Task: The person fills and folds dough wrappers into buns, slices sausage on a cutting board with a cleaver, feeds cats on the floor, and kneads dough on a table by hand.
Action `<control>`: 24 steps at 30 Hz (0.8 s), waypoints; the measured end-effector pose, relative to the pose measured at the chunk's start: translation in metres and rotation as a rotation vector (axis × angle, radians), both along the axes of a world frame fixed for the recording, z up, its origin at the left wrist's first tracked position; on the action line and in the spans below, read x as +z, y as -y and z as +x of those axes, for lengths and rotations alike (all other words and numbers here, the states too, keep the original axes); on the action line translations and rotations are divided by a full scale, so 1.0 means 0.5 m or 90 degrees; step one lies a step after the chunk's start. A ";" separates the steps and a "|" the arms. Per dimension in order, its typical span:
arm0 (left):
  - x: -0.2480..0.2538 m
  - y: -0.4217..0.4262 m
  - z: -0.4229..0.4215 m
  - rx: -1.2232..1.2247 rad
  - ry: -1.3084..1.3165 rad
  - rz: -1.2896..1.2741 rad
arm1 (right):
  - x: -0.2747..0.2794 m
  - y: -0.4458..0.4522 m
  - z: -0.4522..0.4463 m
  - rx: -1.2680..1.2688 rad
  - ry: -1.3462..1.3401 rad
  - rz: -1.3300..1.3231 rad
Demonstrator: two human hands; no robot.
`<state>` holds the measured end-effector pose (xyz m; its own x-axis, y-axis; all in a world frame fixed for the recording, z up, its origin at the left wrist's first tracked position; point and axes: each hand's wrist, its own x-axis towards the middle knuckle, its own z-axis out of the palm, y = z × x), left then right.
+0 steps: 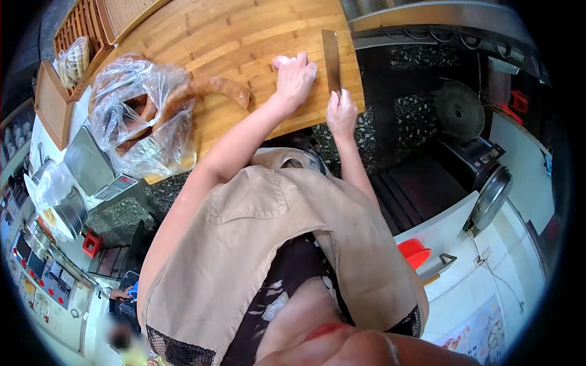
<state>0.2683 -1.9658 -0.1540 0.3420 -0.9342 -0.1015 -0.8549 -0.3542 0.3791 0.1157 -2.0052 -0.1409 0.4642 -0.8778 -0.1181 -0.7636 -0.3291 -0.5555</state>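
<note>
My right hand (342, 114) is closed around the handle of a broad-bladed knife (331, 58), near the right edge of the wooden board (244, 30). The blade points away from me. My left hand (295, 80) rests on the board to the left of the knife, its bent fingers somewhat apart and no object visible in it. Farther left lies a clear plastic bag (177, 149) with thick, brown, sausage-like coils inside. One long brown sausage-like piece (223, 87) sticks out of the bag towards my left hand.
A scale with a metal plate (88, 155) stands left of the board. Beyond it are a metal pot (72, 213), brown trays (52, 104) and a bagged item (74, 61). At right are a round metal lid (459, 108) and a red plastic object (415, 252). Another person (122, 311) is at lower left.
</note>
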 end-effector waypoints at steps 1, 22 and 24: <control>-0.005 -0.014 -0.003 0.014 -0.081 -0.022 | 0.002 0.001 0.000 -0.002 0.003 0.002; -0.024 -0.099 0.141 -0.098 -0.145 -0.167 | 0.128 0.000 0.077 0.266 -0.098 0.059; -0.027 -0.101 0.146 -0.112 -0.144 -0.181 | 0.135 0.001 0.078 0.281 -0.125 0.056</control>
<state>0.3412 -1.9151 -0.1674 0.1729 -0.9781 0.1156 -0.7772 -0.0634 0.6261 0.1547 -2.0058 -0.0733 0.7510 -0.5850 -0.3061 -0.6552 -0.6028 -0.4553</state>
